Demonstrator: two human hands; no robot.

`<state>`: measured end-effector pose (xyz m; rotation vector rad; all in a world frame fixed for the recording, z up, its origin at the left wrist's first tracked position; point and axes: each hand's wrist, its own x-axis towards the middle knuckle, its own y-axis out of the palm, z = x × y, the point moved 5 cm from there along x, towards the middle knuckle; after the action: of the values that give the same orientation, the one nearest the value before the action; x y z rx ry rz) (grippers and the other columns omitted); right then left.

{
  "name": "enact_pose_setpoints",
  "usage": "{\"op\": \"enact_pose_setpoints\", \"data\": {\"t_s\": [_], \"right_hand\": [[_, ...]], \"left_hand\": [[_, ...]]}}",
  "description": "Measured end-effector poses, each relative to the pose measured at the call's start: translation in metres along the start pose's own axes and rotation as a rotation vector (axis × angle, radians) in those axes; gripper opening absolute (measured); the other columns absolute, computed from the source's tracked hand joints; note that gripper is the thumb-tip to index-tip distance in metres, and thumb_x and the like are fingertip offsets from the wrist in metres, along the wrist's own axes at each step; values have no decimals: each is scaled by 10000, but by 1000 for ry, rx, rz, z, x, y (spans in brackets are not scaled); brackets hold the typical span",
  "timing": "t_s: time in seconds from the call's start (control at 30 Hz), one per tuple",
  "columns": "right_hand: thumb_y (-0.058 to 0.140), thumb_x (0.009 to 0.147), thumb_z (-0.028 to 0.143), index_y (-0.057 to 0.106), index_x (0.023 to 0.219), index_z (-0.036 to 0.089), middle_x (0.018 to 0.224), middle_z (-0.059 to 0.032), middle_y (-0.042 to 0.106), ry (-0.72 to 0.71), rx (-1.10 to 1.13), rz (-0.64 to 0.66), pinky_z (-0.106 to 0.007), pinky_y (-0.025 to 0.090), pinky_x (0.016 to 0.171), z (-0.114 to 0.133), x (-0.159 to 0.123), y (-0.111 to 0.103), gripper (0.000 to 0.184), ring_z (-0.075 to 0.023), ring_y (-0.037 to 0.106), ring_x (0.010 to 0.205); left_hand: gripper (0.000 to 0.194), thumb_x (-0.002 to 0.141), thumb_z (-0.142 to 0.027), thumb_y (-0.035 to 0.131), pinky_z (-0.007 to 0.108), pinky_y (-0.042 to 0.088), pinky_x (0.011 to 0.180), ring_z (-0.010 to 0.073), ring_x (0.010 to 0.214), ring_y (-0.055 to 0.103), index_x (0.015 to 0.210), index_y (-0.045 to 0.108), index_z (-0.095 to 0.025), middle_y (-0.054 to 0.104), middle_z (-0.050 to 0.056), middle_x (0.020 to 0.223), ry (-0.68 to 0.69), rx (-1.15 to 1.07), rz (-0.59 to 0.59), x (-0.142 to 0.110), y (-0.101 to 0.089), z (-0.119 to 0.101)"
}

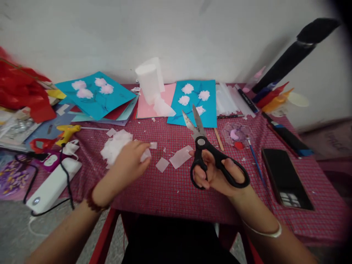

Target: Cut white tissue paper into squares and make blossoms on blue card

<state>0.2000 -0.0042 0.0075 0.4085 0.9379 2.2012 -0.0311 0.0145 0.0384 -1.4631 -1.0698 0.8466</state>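
Black-handled scissors are in my right hand, thumb and fingers through the loops, blades apart and pointing away from me. My left hand has small white tissue paper pieces pinched between thumb and fingers. Just beside it lies a heap of cut tissue squares, partly covered by that hand. Between my hands a loose tissue square and a longer tissue strip rest on the checked red cloth. A roll of white tissue stands at the back, its end hanging loose.
Two blue cards with fluffy pale flowers, one left and one centre, lie along the wall. A yellow glue gun and white power bank are left. A phone, paintbrush and palette sit right.
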Motion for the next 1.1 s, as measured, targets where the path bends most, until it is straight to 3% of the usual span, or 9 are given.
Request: {"op": "enact_pose_setpoints", "data": {"t_s": [0.1, 0.17, 0.3, 0.5, 0.6, 0.7, 0.77, 0.93, 1.1], "right_hand": [[530, 812, 623, 529, 1189, 219, 751, -1, 539, -15, -27, -33, -305, 357, 587, 1, -2, -5, 552, -133, 486, 567], [522, 820, 621, 525, 1191, 225, 761, -3, 541, -41, -51, -52, -306, 360, 592, 4, -4, -8, 543, -135, 493, 578], [541, 824, 604, 511, 1224, 226, 790, -14, 556, -109, -106, -73, -302, 367, 592, 14, -9, -13, 551, -140, 515, 600], [543, 856, 555, 559, 1177, 266, 817, -25, 587, -177, -101, -81, -296, 384, 599, 15, -11, -22, 433, -147, 520, 626], [539, 865, 542, 561, 1177, 262, 822, -26, 579, -171, -148, -73, -292, 383, 616, 5, -10, -23, 420, -144, 518, 645], [512, 854, 605, 474, 1301, 248, 847, -39, 584, -90, -292, -34, -297, 390, 649, -10, -10, -22, 573, -147, 519, 671], [476, 829, 677, 450, 1329, 254, 880, -52, 587, -17, -374, 10, -308, 405, 670, -17, -9, -17, 656, -166, 534, 717], [489, 863, 613, 449, 1343, 231, 970, -98, 601, 209, -669, 226, -346, 433, 761, -31, 6, 12, 615, -211, 549, 845], [499, 867, 600, 417, 1351, 169, 927, -78, 566, 352, -788, 312, -291, 435, 698, -53, 50, 42, 653, -163, 527, 786]], "left_hand": [[231, 881, -332, 481, 382, 439, 787, 249, 853, 576, 833, 631, -164, 642, 91, 839, 88, -23, 117, 29, 26, -42], [251, 853, -387, 520, 397, 426, 790, 267, 870, 566, 829, 613, -155, 632, 107, 854, 74, -28, 112, 50, 39, -57], [173, 716, -332, 636, 392, 396, 755, 277, 836, 550, 704, 563, -174, 593, 91, 794, 5, -224, 182, 76, 60, -64], [257, 704, -262, 596, 281, 329, 550, 153, 586, 474, 534, 412, -204, 477, -11, 591, -50, -409, 227, 72, 66, -64], [206, 741, -291, 581, 240, 315, 485, 115, 519, 456, 611, 450, -199, 483, -39, 574, -169, -677, 205, 57, 52, -47], [189, 706, -322, 670, 226, 390, 528, 107, 548, 526, 758, 570, -170, 601, -15, 661, -353, -1291, 184, 29, 34, -19], [253, 669, -317, 733, 232, 433, 589, 115, 604, 577, 829, 640, -145, 666, 24, 740, -433, -1567, 120, 7, 21, 0], [261, 648, -303, 784, 218, 440, 595, 119, 620, 600, 828, 691, -139, 686, 33, 729, -553, -1742, -123, -46, -3, 42], [294, 604, -349, 811, 238, 447, 585, 131, 582, 586, 749, 679, -130, 665, 25, 674, -627, -1724, -211, -80, 2, 72]]}}
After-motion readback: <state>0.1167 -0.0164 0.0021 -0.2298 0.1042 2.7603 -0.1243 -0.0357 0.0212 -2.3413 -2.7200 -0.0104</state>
